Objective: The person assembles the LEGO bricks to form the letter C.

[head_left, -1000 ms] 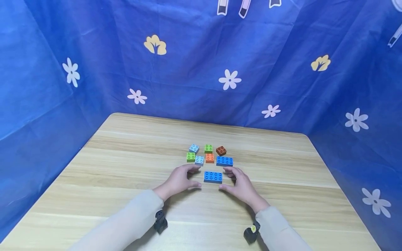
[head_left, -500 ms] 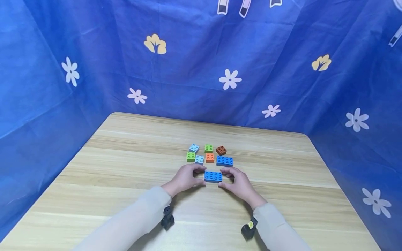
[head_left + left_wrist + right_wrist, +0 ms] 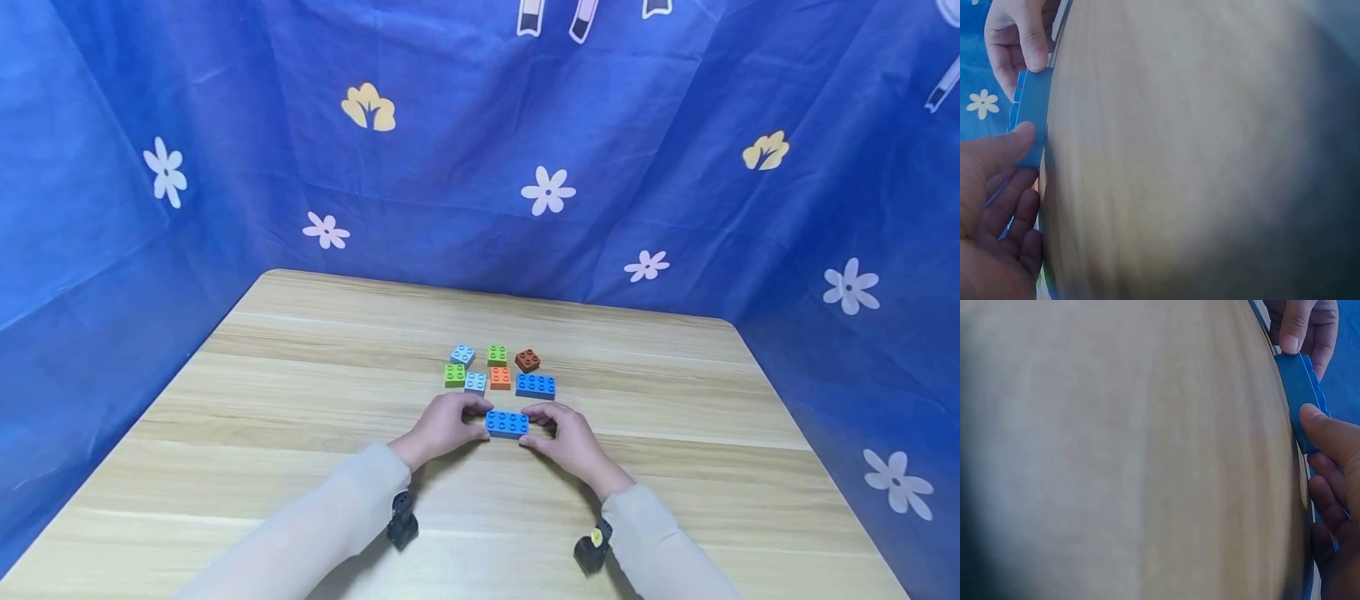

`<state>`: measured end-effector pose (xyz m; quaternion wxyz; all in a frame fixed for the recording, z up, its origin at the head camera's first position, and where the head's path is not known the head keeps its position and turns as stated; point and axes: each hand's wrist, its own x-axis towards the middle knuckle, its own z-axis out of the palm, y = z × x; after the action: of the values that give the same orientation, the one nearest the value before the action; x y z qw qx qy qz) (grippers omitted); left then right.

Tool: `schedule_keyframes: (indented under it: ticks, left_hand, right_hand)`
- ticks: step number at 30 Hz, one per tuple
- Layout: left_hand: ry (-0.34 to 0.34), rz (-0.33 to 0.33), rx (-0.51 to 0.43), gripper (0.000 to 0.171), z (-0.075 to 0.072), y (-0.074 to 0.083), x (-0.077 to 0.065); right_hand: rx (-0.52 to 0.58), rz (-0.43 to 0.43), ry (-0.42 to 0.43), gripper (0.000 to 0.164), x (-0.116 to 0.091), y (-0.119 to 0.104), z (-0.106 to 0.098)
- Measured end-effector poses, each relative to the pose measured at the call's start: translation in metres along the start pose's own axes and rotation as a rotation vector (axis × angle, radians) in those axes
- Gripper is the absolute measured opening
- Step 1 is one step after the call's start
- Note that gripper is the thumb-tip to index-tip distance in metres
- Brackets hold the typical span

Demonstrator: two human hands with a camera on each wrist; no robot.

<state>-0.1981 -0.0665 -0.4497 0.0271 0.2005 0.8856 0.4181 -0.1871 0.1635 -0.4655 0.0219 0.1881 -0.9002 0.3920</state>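
Note:
A blue 2x4 toy building brick (image 3: pixel 507 423) lies studs-up between the two hands, its long side facing the person. My left hand (image 3: pixel 447 422) pinches its left end, thumb on the near face and fingers behind. At the right end my right hand (image 3: pixel 568 437) grips it the same way. In the left wrist view the left thumb (image 3: pixel 1019 139) presses the flat side of the brick (image 3: pixel 1036 103). The right wrist view shows the right thumb (image 3: pixel 1316 422) on that same side of the brick (image 3: pixel 1297 387).
Just beyond the hands sits a second blue 2x4 brick (image 3: pixel 536 385). Beside and behind it are an orange brick (image 3: pixel 500 378), a brown brick (image 3: pixel 528 360), two green bricks (image 3: pixel 455 375) and two light blue bricks (image 3: pixel 475 382). A blue cloth with flowers (image 3: pixel 465 192) surrounds the wooden table (image 3: pixel 300 375).
My left hand has moved right to the brick's left end, and my right hand has closed in slightly from the right. Both now hold the blue brick, which has barely moved.

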Motion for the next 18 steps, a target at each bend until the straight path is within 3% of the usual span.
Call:
schedule_keyframes:
  ticks: [18]
  left_hand:
    - [-0.037, -0.009, -0.038, 0.036, -0.010, -0.006, -0.023]
  right_hand:
    - [0.005, -0.036, -0.068, 0.038, -0.009, -0.011, 0.010]
